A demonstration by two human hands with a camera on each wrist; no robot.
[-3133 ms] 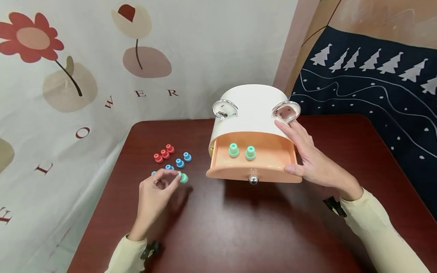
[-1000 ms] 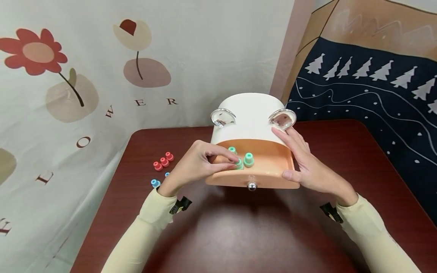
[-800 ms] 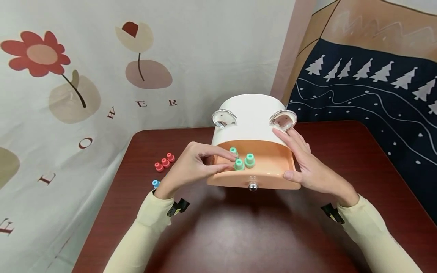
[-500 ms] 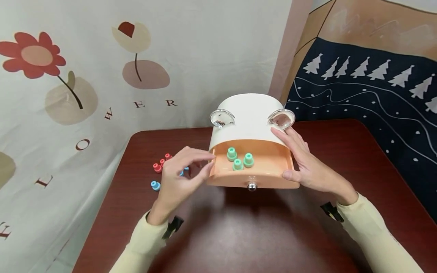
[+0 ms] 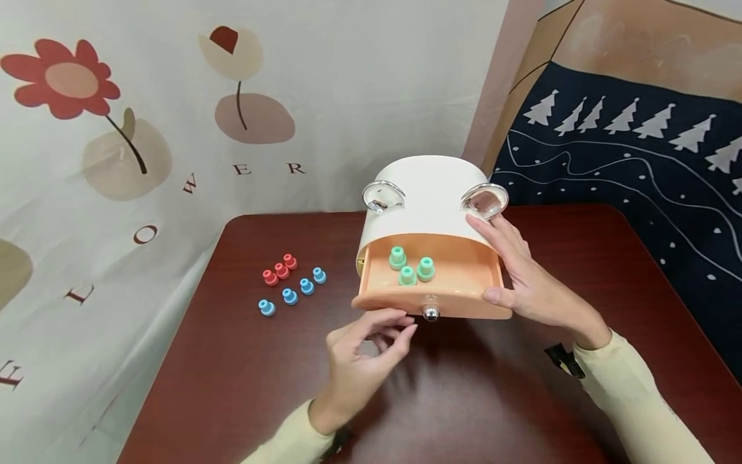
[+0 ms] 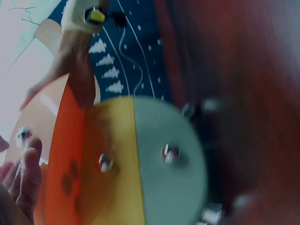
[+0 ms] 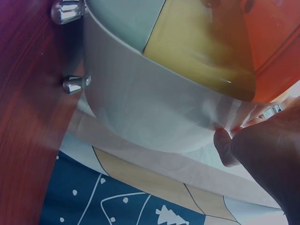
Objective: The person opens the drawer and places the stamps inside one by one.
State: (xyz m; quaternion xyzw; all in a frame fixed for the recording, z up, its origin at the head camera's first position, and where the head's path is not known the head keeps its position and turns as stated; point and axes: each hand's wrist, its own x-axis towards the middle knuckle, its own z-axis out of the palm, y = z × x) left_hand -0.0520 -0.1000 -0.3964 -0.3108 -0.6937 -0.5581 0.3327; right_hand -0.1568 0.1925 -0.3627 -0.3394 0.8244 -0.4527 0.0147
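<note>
In the head view a small white drawer cabinet (image 5: 429,187) with silver ears stands on the table. Its peach top drawer (image 5: 452,303) is pulled out and carries three stepped green plastic pieces with holes in their tops, one a green piece (image 5: 426,269). My left hand (image 5: 362,364) hovers just below the drawer front, beside the silver knob (image 5: 431,314). Its thumb and index tips are slightly apart, with nothing visible between them. My right hand (image 5: 536,290) rests against the cabinet's right side, fingers extended, thumb on the drawer front's corner.
Three red pieces (image 5: 281,270) and several blue pieces (image 5: 290,296) of similar shape stand left of the cabinet on the dark wooden table (image 5: 232,399). Shut below the top drawer, in the left wrist view, are a yellow drawer (image 6: 112,131) and a grey-green drawer (image 6: 173,187).
My left hand carried a green piece into the drawer beside the other two and let it go. Then it withdrew left and came down near the knob. The right hand has stayed on the cabinet.
</note>
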